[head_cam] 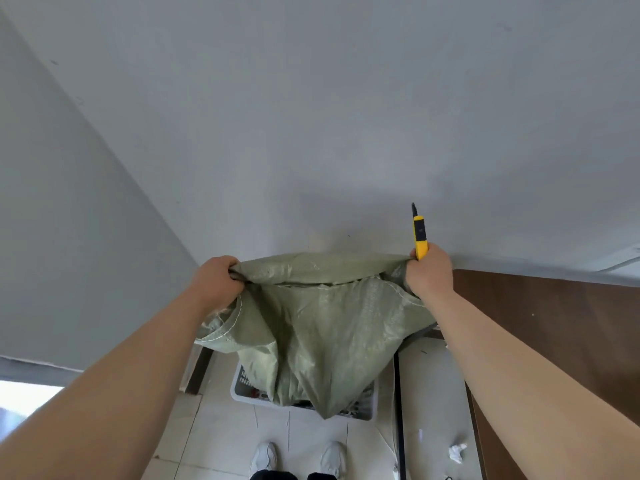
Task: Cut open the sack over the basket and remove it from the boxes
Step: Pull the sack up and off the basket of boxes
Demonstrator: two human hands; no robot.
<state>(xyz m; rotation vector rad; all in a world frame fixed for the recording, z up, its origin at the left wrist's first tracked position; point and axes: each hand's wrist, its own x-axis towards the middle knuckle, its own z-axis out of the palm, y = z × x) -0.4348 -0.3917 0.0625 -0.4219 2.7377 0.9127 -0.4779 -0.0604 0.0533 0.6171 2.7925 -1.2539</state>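
Grey wall ahead, tiled floor below. Left hand (217,278) and right hand (430,271), spread apart, each clench the green woven sack (322,327) aloft over the white basket (239,393); right also holds a yellow utility knife (420,237). Removal step, likely; next, lift clear.

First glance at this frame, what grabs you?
The green woven sack fills the centre, held up and spread between the left hand and the right hand, its lower end hanging over a white basket on the tiled floor. The right hand also grips a yellow utility knife, pointing up against the grey wall. White shoes show at the bottom edge.
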